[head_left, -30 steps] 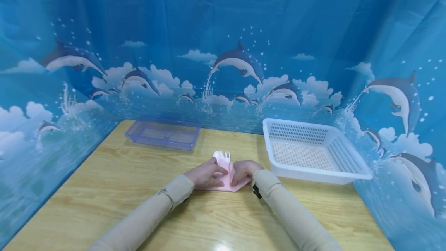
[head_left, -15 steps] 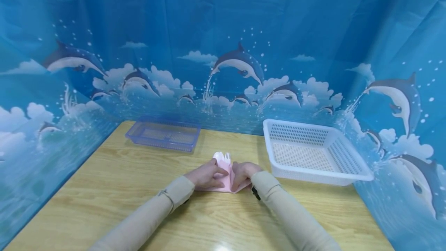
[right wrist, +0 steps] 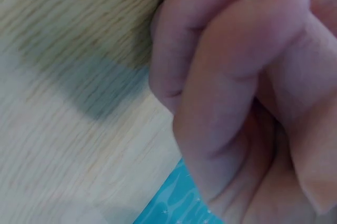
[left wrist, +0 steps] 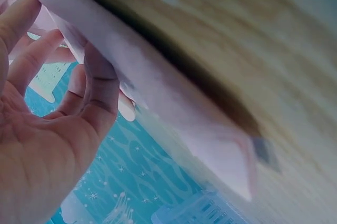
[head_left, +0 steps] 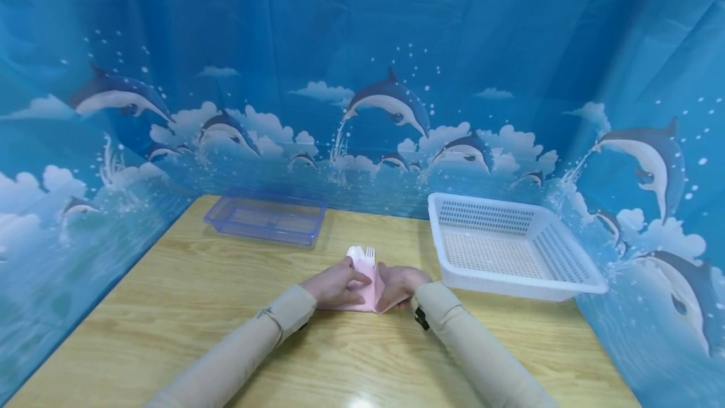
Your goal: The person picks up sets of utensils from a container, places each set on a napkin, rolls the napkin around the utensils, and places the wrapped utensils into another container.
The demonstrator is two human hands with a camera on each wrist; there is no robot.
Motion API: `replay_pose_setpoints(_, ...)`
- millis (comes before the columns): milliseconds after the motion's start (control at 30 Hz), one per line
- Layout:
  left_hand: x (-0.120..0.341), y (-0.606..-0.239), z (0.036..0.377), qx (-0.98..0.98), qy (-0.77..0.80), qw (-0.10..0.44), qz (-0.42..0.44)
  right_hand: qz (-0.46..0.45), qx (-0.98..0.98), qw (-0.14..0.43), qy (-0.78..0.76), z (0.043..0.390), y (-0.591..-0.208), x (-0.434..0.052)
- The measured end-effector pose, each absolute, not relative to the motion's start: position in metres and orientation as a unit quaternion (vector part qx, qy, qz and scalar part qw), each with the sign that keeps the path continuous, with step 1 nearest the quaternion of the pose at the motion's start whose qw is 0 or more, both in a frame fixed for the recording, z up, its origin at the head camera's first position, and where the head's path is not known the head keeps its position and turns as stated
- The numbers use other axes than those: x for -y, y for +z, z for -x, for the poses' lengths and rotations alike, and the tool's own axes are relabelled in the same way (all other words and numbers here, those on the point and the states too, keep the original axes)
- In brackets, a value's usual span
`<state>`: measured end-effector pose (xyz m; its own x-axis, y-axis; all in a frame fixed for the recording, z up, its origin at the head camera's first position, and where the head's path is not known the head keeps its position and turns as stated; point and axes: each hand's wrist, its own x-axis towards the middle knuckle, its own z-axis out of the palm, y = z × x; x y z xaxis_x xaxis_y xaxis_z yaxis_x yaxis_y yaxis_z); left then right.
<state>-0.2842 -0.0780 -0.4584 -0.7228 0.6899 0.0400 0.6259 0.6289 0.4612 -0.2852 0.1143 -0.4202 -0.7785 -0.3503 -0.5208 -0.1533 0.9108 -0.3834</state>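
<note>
A pink cloth napkin (head_left: 367,300) lies folded on the table in the middle of the head view. The heads of a white spoon (head_left: 355,253) and a white fork (head_left: 370,255) stick out at its far edge; their handles are hidden under the folded cloth. My left hand (head_left: 335,284) presses on the napkin's left part with spread, slightly bent fingers. On the other side, my right hand (head_left: 402,283) pinches the napkin's right flap, which stands raised. The right wrist view shows that hand's curled fingers (right wrist: 221,87) up close.
A translucent purple basket (head_left: 263,237) stands at the back left of the wooden table (head_left: 187,288). At the back right is a larger white slotted basket (head_left: 510,282). A blue dolphin-print curtain (head_left: 272,68) surrounds the table's back and sides.
My right hand has turned slightly, and the right flap it pinches is lifted a little more toward the middle. The left hand, spoon, fork and baskets have stayed put.
</note>
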Motion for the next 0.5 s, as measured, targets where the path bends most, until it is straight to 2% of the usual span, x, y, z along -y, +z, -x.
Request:
replay_pose_setpoints(333, 0.0782, -0.4582, 0.2839, -0.905, 0.227, 0.080, -0.351, 0.124, -0.932, 0.306, -0.151, 0.2836, -0.4198, -0.1124)
replay_pose_setpoints(500, 0.0786, -0.4587, 0.2830, -0.907, 0.230, 0.083, -0.342, 0.126, -0.916, 0.323, -0.199, 0.2903, -0.4256, -0.1131)
